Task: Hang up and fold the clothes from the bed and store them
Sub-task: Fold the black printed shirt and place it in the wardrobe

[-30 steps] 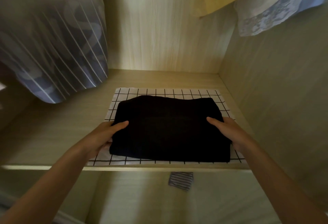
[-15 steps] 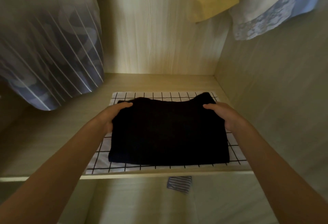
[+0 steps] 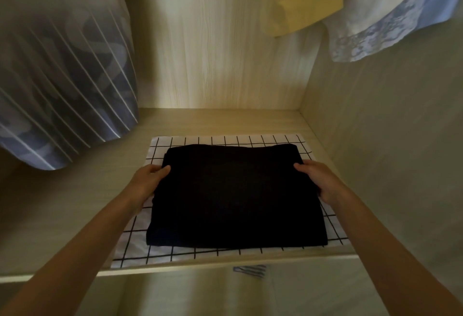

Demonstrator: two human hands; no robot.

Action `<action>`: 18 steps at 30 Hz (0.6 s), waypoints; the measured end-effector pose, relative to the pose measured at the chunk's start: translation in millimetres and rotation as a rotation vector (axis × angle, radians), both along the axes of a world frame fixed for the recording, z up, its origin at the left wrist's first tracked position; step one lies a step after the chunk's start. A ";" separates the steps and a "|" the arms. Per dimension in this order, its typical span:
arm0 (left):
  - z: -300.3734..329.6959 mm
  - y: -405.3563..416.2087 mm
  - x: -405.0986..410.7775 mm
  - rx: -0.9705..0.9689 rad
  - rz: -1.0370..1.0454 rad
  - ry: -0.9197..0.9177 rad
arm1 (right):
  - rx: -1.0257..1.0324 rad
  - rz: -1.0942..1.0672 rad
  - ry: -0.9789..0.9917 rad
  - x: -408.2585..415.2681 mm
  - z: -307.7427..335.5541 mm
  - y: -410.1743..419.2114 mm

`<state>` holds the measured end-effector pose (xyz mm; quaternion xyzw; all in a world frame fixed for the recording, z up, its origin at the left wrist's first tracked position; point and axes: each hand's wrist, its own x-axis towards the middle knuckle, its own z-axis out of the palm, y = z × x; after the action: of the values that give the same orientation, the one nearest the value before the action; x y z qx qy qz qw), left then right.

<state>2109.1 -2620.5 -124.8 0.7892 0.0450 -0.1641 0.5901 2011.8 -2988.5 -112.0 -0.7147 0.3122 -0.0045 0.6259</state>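
A folded black garment [image 3: 235, 195] lies flat on top of a folded white cloth with a black grid [image 3: 140, 250], both on the wooden wardrobe shelf [image 3: 75, 205]. My left hand [image 3: 150, 180] touches the black garment's left edge, thumb on top, fingers tucked beside it. On the right edge rests my right hand [image 3: 318, 180], its thumb on top and fingers down along the side. Whether the fingers curl under the fabric is hidden.
A grey-blue striped shirt [image 3: 62, 77] hangs at the left. A yellow garment [image 3: 300, 0] and a white and blue lace piece [image 3: 375, 22] hang at the upper right. The wardrobe's side wall [image 3: 388, 153] is close on the right. A striped cloth [image 3: 250, 270] shows below the shelf.
Both hands slid forward along the black garment's sides towards its far corners, then drew back a little. The garment shifted slightly deeper onto the grid cloth.
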 end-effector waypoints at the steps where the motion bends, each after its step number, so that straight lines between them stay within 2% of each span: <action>1: 2.6 2.3 -4.8 0.029 -0.033 0.004 | -0.002 0.001 0.000 -2.3 1.7 0.2; 4: 12.0 13.4 -21.6 0.085 -0.171 0.054 | 0.004 0.086 0.047 -14.5 11.5 2.2; 8: 23.7 28.7 -39.5 0.179 -0.384 0.139 | -0.032 0.389 0.187 -41.6 25.9 3.4; 11: 27.5 34.6 -51.9 0.158 -0.474 0.153 | -0.083 0.509 0.229 -55.0 26.5 -0.8; 14: 24.7 39.1 -59.6 0.129 -0.497 0.140 | -0.116 0.514 0.227 -61.4 23.2 0.2; 18: 13.5 42.3 -65.5 0.129 -0.447 0.112 | -0.130 0.415 0.145 -66.4 18.2 5.1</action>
<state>2043.6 -2578.2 -111.3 0.8055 -0.0876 -0.3308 0.4839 1945.5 -2983.4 -93.8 -0.8009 0.2016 0.1555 0.5420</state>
